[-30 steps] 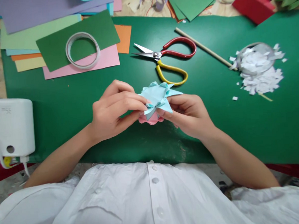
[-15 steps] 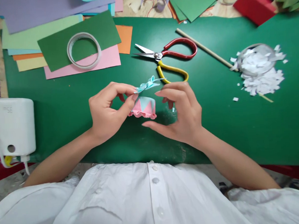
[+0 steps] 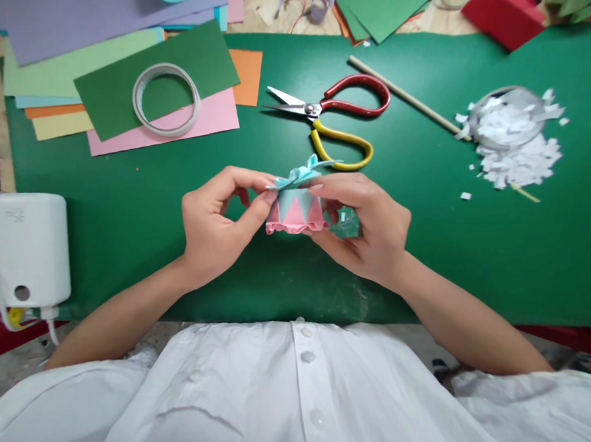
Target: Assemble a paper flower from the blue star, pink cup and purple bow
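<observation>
Between my hands is a small pink and light-blue paper craft point(image 3: 295, 211), with pink triangles on its side and a ruffled pink lower edge. A light-blue paper bow point(image 3: 298, 173) sits at its top. My left hand point(image 3: 220, 219) pinches the craft's upper left corner between thumb and index finger. At the other side, my right hand point(image 3: 368, 223) has its index fingertip on the upper right edge and its thumb at the ruffle below. Just beyond the bow lie scissors point(image 3: 311, 110) with one red and one yellow handle, blades apart.
A tape roll point(image 3: 196, 114) rests on coloured paper sheets point(image 3: 210, 59) at the back left. A wooden stick point(image 3: 402, 94) points toward a pile of white paper bits point(image 3: 522, 160) on the right. A white power bank point(image 3: 31, 250) stands at the left edge of the green mat point(image 3: 478, 256).
My right hand has closed in from apart and now grips the craft's right side. The craft has shifted slightly right and turned, showing more of its triangle pattern.
</observation>
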### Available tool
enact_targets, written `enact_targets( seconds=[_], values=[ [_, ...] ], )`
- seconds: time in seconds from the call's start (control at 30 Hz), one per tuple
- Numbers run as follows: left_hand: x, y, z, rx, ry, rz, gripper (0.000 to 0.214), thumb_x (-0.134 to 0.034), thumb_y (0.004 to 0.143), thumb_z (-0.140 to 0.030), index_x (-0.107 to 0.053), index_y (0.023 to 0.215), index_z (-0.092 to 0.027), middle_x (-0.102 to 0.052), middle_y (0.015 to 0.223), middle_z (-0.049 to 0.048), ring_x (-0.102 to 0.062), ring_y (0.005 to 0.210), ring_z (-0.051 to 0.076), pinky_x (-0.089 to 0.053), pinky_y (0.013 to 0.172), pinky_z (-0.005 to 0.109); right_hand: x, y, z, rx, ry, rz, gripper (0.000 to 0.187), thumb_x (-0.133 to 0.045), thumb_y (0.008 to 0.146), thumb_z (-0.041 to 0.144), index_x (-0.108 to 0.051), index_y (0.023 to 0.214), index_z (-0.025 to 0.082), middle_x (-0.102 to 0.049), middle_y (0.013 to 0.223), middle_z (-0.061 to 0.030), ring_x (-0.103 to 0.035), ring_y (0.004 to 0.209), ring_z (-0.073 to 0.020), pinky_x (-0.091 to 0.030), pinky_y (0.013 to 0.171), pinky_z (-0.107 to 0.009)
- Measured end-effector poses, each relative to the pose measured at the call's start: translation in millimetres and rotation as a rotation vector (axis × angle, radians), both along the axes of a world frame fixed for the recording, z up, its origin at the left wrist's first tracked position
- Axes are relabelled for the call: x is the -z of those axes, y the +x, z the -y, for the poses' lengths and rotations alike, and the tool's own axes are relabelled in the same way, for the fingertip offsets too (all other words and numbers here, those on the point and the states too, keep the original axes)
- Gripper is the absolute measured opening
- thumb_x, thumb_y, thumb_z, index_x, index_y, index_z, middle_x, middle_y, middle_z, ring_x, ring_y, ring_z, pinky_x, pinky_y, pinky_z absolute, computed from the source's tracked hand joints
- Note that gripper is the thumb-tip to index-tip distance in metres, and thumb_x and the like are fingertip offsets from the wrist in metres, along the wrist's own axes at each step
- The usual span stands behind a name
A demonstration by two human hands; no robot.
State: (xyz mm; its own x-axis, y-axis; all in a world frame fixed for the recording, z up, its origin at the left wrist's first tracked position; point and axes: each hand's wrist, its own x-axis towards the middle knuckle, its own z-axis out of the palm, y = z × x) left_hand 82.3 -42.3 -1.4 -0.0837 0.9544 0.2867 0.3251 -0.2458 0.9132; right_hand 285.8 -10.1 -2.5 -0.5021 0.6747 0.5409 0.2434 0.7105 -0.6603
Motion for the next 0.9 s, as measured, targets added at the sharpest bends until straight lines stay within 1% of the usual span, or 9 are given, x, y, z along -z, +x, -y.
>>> enact_targets(
  seconds=[0.13, 0.27, 0.33, 0.43, 0.5, 0.6, 0.7, 0.83, 0.9],
  values=[
    [-0.6, 0.8, 1.3, 0.027, -0.006, 0.008, 0.008, -0.07, 0.089, -0.03, -0.069, 0.089, -0.022, -0.077, 0.094, 0.0006, -0.074, 0.092, 0.016, -0.062, 0.082, 0.03, 1.8, 0.6, -0.3, 0.009, 0.033, -0.001, 0.036, -0.066, 0.09, 0.019, -0.056, 0.125, 0.023, -0.072, 0.115, -0.0108, -0.072, 0.098, -0.0229, -0.064, 0.074, -0.034],
    [-1.5, 2.5, 2.3, 0.005, -0.035, 0.028, 0.009, -0.069, 0.09, -0.031, -0.069, 0.09, -0.022, -0.078, 0.094, 0.0003, -0.075, 0.09, 0.014, -0.063, 0.081, 0.027, 3.1, 0.9, -0.1, 0.009, 0.017, -0.01, 0.035, -0.066, 0.09, 0.018, -0.057, 0.124, 0.023, -0.071, 0.116, -0.0101, -0.071, 0.102, -0.0214, -0.061, 0.071, -0.029],
    [-1.7, 3.1, 1.8, -0.002, -0.043, 0.036, 0.009, -0.069, 0.09, -0.031, -0.069, 0.089, -0.021, -0.078, 0.094, 0.0001, -0.075, 0.088, 0.014, -0.064, 0.079, 0.026, 3.1, 0.7, -0.7, -0.006, 0.013, -0.022, 0.037, -0.066, 0.089, 0.015, -0.057, 0.124, 0.022, -0.071, 0.114, -0.0102, -0.07, 0.102, -0.0206, -0.06, 0.068, -0.028],
    [-1.3, 3.3, 0.4, -0.022, -0.036, 0.047, 0.009, -0.07, 0.09, -0.03, -0.069, 0.088, -0.021, -0.078, 0.091, -0.0009, -0.075, 0.086, 0.013, -0.064, 0.077, 0.025, 3.1, 0.0, -2.1, -0.037, 0.017, -0.036, 0.036, -0.066, 0.089, 0.015, -0.057, 0.123, 0.022, -0.071, 0.111, -0.0097, -0.07, 0.099, -0.0204, -0.061, 0.069, -0.029],
    [-0.7, 3.1, -0.1, -0.02, -0.03, 0.059, 0.008, -0.071, 0.089, -0.029, -0.068, 0.087, -0.022, -0.077, 0.09, -0.0012, -0.075, 0.085, 0.013, -0.063, 0.076, 0.024, 3.2, -0.3, -2.6, -0.036, 0.014, -0.037, 0.035, -0.066, 0.089, 0.017, -0.057, 0.123, 0.023, -0.071, 0.11, -0.0088, -0.07, 0.096, -0.0199, -0.061, 0.068, -0.029],
    [0.1, 2.6, 0.5, 0.012, -0.047, 0.053, 0.008, -0.071, 0.089, -0.029, -0.068, 0.089, -0.021, -0.078, 0.092, -0.0005, -0.075, 0.088, 0.014, -0.063, 0.08, 0.026, 3.4, 0.0, -1.8, -0.013, 0.018, -0.03, 0.038, -0.067, 0.089, 0.016, -0.057, 0.124, 0.024, -0.071, 0.112, -0.0085, -0.07, 0.095, -0.0186, -0.06, 0.067, -0.026],
    [0.1, 2.4, 1.3, 0.026, -0.051, 0.046, 0.006, -0.071, 0.089, -0.027, -0.069, 0.09, -0.021, -0.077, 0.093, -0.0002, -0.075, 0.089, 0.014, -0.063, 0.082, 0.027, 3.5, 0.5, -0.1, 0.027, 0.053, -0.002, 0.039, -0.069, 0.087, 0.016, -0.057, 0.124, 0.023, -0.071, 0.113, -0.0094, -0.07, 0.098, -0.0194, -0.061, 0.072, -0.028],
    [-0.6, 2.8, 0.9, 0.028, -0.04, 0.073, 0.004, -0.071, 0.088, -0.024, -0.069, 0.089, -0.021, -0.077, 0.091, -0.0004, -0.075, 0.085, 0.013, -0.062, 0.079, 0.025, 3.7, -0.3, 1.3, 0.059, 0.125, 0.043, 0.038, -0.071, 0.087, 0.015, -0.059, 0.122, 0.018, -0.071, 0.11, -0.0122, -0.071, 0.1, -0.0213, -0.061, 0.082, -0.031],
    [-0.8, 3.0, 0.6, 0.026, -0.037, 0.079, 0.005, -0.072, 0.088, -0.024, -0.069, 0.088, -0.021, -0.077, 0.09, -0.0009, -0.075, 0.083, 0.012, -0.062, 0.077, 0.024, 3.6, -1.5, 1.4, 0.065, 0.163, 0.05, 0.034, -0.07, 0.087, 0.015, -0.06, 0.119, 0.017, -0.072, 0.108, -0.012, -0.071, 0.1, -0.0214, -0.06, 0.085, -0.032]
  ],
)
